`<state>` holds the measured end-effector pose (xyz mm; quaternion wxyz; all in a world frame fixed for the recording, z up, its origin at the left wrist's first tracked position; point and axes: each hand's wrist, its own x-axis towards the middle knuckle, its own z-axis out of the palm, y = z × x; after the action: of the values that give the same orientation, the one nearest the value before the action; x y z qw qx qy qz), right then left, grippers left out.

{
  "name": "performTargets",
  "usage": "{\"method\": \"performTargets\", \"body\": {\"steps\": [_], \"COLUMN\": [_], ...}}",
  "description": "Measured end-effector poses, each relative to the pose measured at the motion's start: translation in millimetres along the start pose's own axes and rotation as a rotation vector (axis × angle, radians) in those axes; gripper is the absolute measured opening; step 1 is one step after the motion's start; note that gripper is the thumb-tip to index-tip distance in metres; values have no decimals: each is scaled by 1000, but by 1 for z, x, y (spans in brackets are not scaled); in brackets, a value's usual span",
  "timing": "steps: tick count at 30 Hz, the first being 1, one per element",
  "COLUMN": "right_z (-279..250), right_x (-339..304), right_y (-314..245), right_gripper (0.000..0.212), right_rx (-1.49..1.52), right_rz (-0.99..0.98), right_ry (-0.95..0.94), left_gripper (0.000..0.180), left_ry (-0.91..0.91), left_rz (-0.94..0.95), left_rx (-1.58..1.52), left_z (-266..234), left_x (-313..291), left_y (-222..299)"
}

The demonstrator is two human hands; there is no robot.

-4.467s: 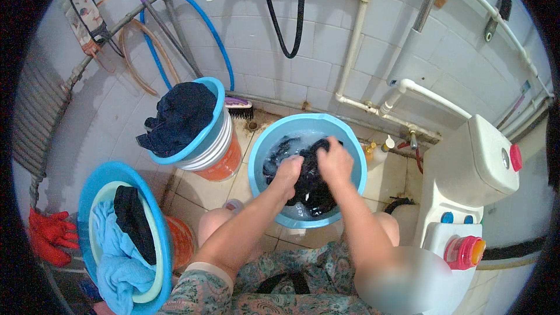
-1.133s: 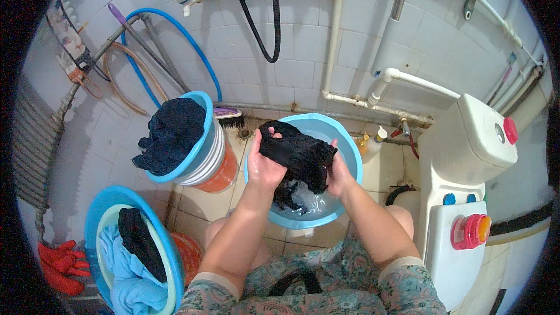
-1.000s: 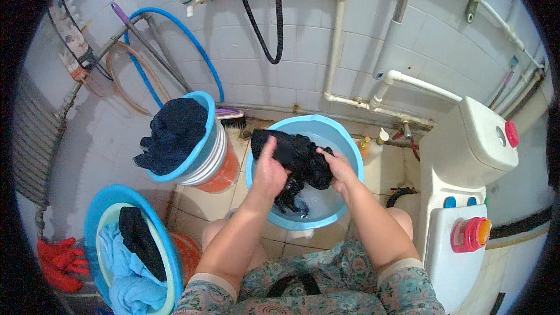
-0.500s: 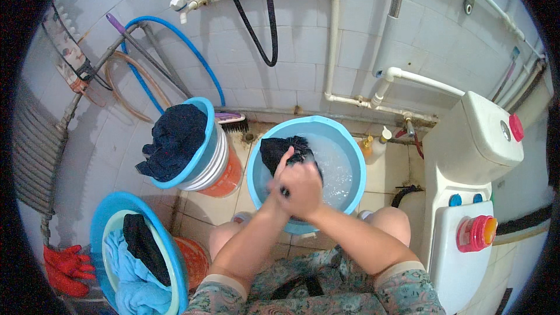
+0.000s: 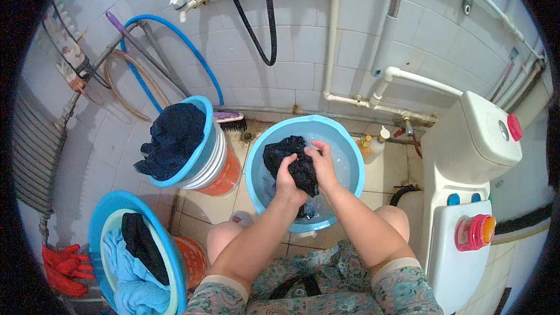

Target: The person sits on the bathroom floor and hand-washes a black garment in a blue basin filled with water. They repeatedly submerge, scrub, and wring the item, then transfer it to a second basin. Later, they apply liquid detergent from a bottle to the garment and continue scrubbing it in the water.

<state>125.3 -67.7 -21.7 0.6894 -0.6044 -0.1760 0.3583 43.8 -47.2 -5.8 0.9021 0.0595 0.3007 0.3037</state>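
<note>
A crumpled, wet black cloth garment (image 5: 282, 155) is bunched between my two hands over a light blue basin (image 5: 360, 166). Soapy, cloudy water shows around it. My left hand (image 5: 290, 185) grips its near side with the thumb up. On the other side, my right hand (image 5: 324, 166) has its fingers curled onto the fabric. Part of the garment hangs down toward the water below my left hand. What kind of garment it is, I cannot make out.
Left of the basin, dark clothes (image 5: 175, 137) fill a blue basin on a bucket (image 5: 220, 169). Nearer stands another blue tub (image 5: 102, 213) with blue and black cloth. Red gloves (image 5: 65, 269) hang beside it. Pump bottles (image 5: 378, 143) and a toilet (image 5: 452, 227) stand right.
My hands were pressed together and blurred over the garment. Now they are apart, one on each side of it, with the black fabric bunched up between them.
</note>
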Motion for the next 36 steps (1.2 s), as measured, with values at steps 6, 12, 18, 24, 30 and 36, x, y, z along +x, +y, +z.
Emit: {"method": "performTargets", "body": {"steps": [6, 12, 18, 24, 30, 36], "right_z": [-7, -13, 17, 2, 25, -9], "right_x": [-29, -11, -71, 0, -73, 0], "right_y": [-42, -42, -45, -24, -26, -9], "right_gripper": [42, 29, 20, 21, 17, 16], "right_rx": [538, -93, -711, -488, -708, 88], "right_rz": [656, -99, -946, -378, -743, 191], "right_ry": [-343, -81, -354, 38, -255, -85], "left_gripper": [33, 54, 43, 30, 33, 19], "left_ry": [-145, -21, -297, -189, -580, -66], "left_rz": [111, -156, -69, 47, 190, -14], "left_rx": [-10, 196, 32, -116, 53, -7], "left_z": [5, -5, -18, -9, -42, -4], "left_x": [-5, 0, 11, 7, 4, 0], "left_y": [35, 21, 25, -10, 18, -6]}}
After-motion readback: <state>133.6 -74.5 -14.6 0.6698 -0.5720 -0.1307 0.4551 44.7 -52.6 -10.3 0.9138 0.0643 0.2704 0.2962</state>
